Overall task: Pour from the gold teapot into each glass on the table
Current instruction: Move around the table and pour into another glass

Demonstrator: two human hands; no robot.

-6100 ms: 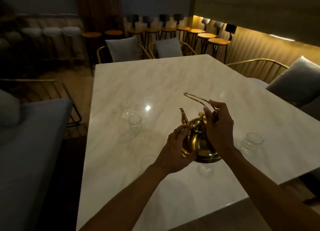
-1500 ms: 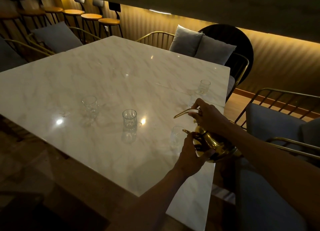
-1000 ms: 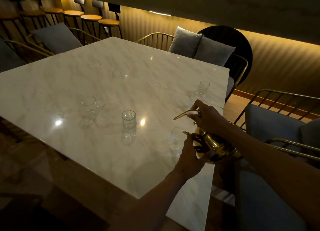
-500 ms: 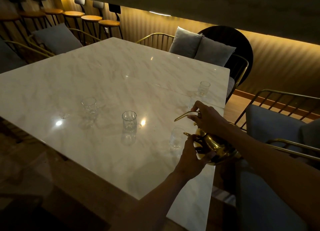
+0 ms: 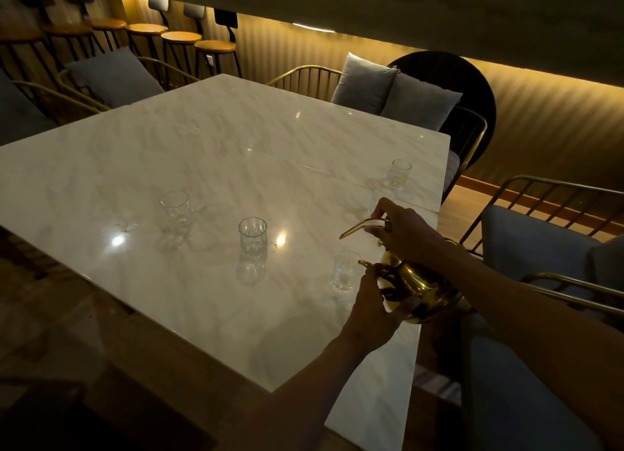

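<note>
The gold teapot hangs tilted to the left over the white marble table, near its right edge. My right hand grips its gold handle from above. My left hand is pressed against its body from below, by the spout. The spout tip sits at the rim of the nearest glass. A second glass stands in the middle, a third glass further left, and a small fourth glass near the far right edge. In this dim light I cannot tell whether liquid is flowing.
Gold wire-frame chairs with grey cushions ring the table, one right beside me on the right. A row of orange bar stools lines the back wall. The table's front corner is close to my left forearm.
Since six seconds ago I have shifted to the table's right side with the teapot. Over the last second the teapot stays tilted at the nearest glass, barely moving.
</note>
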